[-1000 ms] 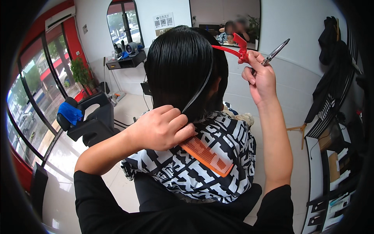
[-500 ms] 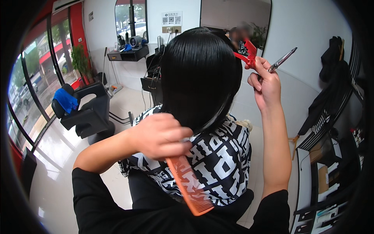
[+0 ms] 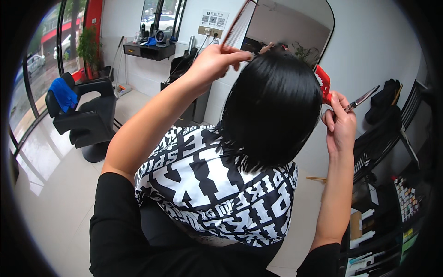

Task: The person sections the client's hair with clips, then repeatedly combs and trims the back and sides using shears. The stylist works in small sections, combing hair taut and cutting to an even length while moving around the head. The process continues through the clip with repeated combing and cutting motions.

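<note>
One comb (image 3: pixel 234 28) grasped in my left hand (image 3: pixel 213 64), left of the black hair (image 3: pixel 274 111); red clip (image 3: pixel 324 87) and scissors (image 3: pixel 362 98) grasped in my right hand (image 3: pixel 341 123), to its right; combing, seemingly, next move wanting light strokes.

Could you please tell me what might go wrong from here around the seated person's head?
The right hand holds a red plastic clip and slim silver scissors together, so either might slip. The scissors point away from the straight black hair, but a wrist turn could swing them inward. The left hand grips a long orange comb by one end, so it might twist loose.
</note>
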`<state>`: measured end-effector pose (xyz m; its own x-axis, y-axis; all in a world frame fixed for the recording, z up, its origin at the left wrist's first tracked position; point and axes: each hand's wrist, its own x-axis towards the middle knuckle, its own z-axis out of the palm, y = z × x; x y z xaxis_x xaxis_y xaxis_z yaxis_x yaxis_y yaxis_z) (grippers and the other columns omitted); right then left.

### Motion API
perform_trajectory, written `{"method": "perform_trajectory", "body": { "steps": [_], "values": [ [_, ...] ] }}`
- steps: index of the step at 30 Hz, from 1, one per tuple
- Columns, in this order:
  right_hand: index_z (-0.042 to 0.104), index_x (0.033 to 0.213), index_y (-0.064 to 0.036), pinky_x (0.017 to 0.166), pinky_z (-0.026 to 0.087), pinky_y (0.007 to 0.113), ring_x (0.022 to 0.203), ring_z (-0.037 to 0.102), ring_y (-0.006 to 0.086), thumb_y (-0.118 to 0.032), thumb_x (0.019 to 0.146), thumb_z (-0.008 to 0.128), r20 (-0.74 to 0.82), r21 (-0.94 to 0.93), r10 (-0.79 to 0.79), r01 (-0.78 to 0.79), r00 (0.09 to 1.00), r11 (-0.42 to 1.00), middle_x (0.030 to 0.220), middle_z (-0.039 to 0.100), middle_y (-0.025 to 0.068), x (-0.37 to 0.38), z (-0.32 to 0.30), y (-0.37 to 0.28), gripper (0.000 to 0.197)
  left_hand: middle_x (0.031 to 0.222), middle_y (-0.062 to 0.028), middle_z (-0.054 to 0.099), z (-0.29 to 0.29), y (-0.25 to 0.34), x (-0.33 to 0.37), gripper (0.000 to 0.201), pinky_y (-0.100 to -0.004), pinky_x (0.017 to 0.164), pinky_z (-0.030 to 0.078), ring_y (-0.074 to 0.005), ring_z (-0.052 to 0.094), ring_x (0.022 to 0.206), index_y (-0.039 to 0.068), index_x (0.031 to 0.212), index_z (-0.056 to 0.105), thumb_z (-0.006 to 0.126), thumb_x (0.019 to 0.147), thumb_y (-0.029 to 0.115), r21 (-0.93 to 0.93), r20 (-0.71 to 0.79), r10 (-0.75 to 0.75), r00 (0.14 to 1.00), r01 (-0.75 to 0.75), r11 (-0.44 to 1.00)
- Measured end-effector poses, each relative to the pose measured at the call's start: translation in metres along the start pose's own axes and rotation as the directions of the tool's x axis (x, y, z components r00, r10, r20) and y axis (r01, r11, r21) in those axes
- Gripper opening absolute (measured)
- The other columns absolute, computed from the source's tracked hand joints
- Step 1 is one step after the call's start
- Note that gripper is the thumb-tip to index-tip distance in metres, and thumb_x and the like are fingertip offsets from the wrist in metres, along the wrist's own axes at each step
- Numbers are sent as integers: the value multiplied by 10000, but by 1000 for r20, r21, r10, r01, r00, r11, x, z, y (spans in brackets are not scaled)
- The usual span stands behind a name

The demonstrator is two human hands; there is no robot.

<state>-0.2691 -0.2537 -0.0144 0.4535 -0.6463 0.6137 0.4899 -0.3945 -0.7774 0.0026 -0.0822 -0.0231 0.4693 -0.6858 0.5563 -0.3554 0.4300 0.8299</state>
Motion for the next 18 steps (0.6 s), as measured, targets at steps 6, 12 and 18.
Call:
{"method": "perform_trajectory", "body": {
  "steps": [6,12,18],
  "values": [
    [660,1077,33,439,256,202,444,349,31,-156,1007,622,-67,-167,-30,18,997,986,882,665,45,-9,29,-17,206,667,61,555,-1,-5,27,291,-197,481,282,-18,372,489,96,896,720,796,837,371,-46,61,-61,996,64,997],
    [671,1082,43,431,225,204,464,309,9,-170,993,652,-139,-354,-79,25,987,935,803,616,-6,-19,62,-31,231,682,37,574,-2,-13,39,307,-212,495,299,-44,403,524,105,831,701,802,821,395,-58,185,10,983,0,998],
    [685,1074,30,449,222,196,498,328,-6,-186,982,677,-153,-492,-87,0,984,871,791,623,-37,-23,96,-40,235,664,23,605,-13,-18,48,265,-243,495,335,-75,440,524,55,787,710,786,829,306,-100,257,-40,966,68,993]
  ]
}}
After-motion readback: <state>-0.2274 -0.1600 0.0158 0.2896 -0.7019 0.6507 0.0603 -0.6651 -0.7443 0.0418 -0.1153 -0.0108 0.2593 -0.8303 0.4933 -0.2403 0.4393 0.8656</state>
